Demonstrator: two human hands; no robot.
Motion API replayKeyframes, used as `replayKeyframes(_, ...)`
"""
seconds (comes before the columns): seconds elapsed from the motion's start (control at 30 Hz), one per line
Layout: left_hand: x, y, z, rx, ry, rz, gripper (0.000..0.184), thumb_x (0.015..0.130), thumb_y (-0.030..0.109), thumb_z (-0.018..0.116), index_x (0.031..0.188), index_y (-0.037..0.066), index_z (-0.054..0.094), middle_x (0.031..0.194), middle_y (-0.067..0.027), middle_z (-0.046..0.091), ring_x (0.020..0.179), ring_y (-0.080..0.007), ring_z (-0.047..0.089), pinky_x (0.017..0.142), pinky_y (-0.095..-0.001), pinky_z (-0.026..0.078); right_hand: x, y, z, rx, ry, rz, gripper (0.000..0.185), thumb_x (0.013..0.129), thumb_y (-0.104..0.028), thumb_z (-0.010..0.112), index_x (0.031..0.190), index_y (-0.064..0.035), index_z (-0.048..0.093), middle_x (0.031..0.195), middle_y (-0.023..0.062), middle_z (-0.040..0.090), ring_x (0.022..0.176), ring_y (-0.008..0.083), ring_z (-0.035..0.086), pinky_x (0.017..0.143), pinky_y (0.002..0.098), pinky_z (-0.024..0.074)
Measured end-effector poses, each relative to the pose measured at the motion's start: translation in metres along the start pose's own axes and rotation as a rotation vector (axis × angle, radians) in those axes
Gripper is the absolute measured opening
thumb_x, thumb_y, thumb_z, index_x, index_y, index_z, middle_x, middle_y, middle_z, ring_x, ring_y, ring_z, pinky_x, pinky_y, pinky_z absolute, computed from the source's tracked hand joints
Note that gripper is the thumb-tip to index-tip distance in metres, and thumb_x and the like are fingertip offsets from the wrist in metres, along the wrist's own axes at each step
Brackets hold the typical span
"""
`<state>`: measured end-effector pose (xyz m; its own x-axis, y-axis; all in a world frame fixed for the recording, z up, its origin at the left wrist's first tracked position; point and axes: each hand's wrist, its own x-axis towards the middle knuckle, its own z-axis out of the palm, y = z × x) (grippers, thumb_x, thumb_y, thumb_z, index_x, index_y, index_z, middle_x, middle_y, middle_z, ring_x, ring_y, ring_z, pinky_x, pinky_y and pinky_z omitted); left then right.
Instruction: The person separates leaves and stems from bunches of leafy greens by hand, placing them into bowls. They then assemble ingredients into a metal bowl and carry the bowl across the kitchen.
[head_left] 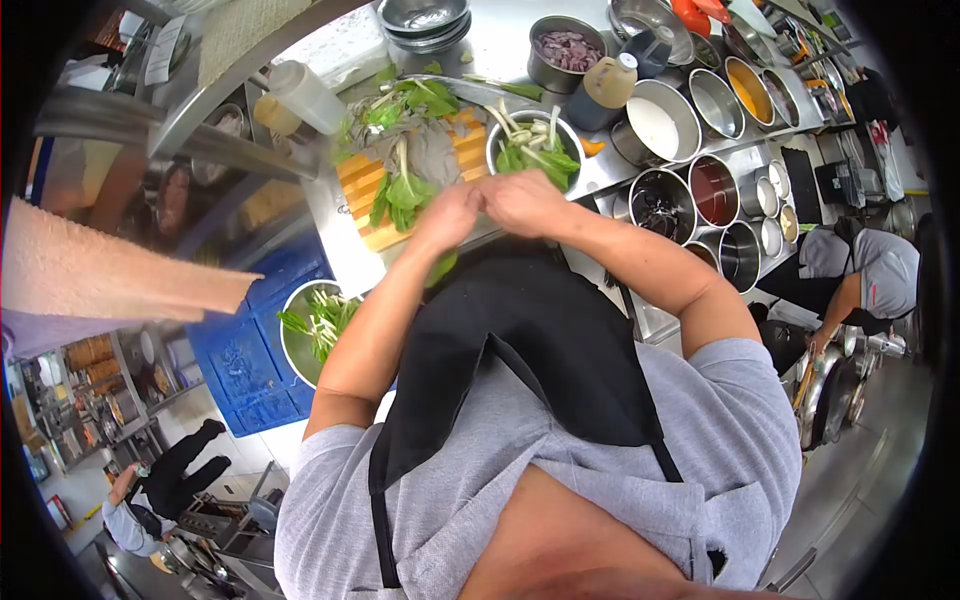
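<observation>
My left hand (452, 215) and my right hand (525, 203) meet at the front edge of the worktop, fingers curled and pressed together. Whatever is between them is hidden. Below my left wrist a green leaf (440, 268) shows against the black apron. Just beyond my left hand, leafy greens with pale stems (405, 190) lie on a wooden cutting board (362, 190). A crumpled grey cloth (432, 155) rests among more leaves (425, 97) there. Right behind my right hand stands a metal bowl (492, 160) holding white-stemmed greens (540, 150).
On the left, another bowl of cut greens (325, 320) sits by a blue bin (240, 360). Chopped red onion (568, 48) fills a pot at the back. A sauce bottle (603, 92) and several pots stand right. Co-workers (860, 265) work at far right and lower left.
</observation>
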<state>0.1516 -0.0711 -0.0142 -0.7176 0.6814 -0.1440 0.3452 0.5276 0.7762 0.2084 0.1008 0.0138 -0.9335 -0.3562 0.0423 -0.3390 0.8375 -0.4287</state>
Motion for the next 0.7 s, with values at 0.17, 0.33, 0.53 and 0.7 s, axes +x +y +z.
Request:
replayKeyframes(0.17, -0.002, 0.003, 0.022, -1.060, 0.172, -0.212, 0.024, 0.103, 0.026, 0.045, 0.091, 0.006, 0.053, 0.067, 0.0026, 0.038, 0.058, -0.0113, 0.038, 0.058, -0.0278, 0.041, 0.036, 0.038, 0.049, 0.654, 0.218, 0.436, 0.024, 0.089, -0.017, 0.048, 0.083, 0.0024, 0.061, 0.082, 0.0234, 0.064, 0.080, 0.0345, 0.065, 0.070, 0.0452, 0.0493)
replayKeyframes(0.33, -0.017, -0.007, -0.027, -1.384, 0.225, -0.145, 0.013, 0.100, 0.018, 0.050, 0.098, 0.006, 0.057, 0.079, -0.0028, 0.054, 0.072, -0.0162, 0.054, 0.067, -0.0340, 0.049, 0.025, 0.037, -0.022, 0.454, 0.341, 0.294, 0.026, 0.090, -0.015, 0.048, 0.104, -0.0019, 0.065, 0.102, 0.0220, 0.066, 0.098, 0.0353, 0.063, 0.087, 0.0411, 0.0492)
replayKeyframes(0.53, -0.025, -0.027, -0.062, -1.385, 0.454, -0.249, 0.008, 0.096, 0.011, 0.056, 0.103, 0.008, 0.059, 0.093, -0.0034, 0.061, 0.084, -0.0181, 0.060, 0.074, -0.0416, 0.054, 0.001, 0.071, -0.023, 0.142, 0.290, 0.461, 0.044, 0.086, -0.014, 0.056, 0.130, -0.0117, 0.055, 0.093, 0.0180, 0.065, 0.094, 0.0360, 0.063, 0.085, 0.0448, 0.0490)
replayKeyframes(0.7, -0.054, -0.064, -0.071, -1.601, 0.397, 0.060, 0.013, 0.096, 0.015, 0.059, 0.106, 0.006, 0.061, 0.096, -0.0021, 0.059, 0.086, -0.0179, 0.058, 0.086, -0.0494, 0.053, 0.018, 0.038, -0.003, 0.469, 0.166, 0.352, 0.040, 0.087, -0.015, 0.059, 0.126, -0.0074, 0.057, 0.089, 0.0125, 0.064, 0.082, 0.0247, 0.062, 0.076, 0.0349, 0.0492)
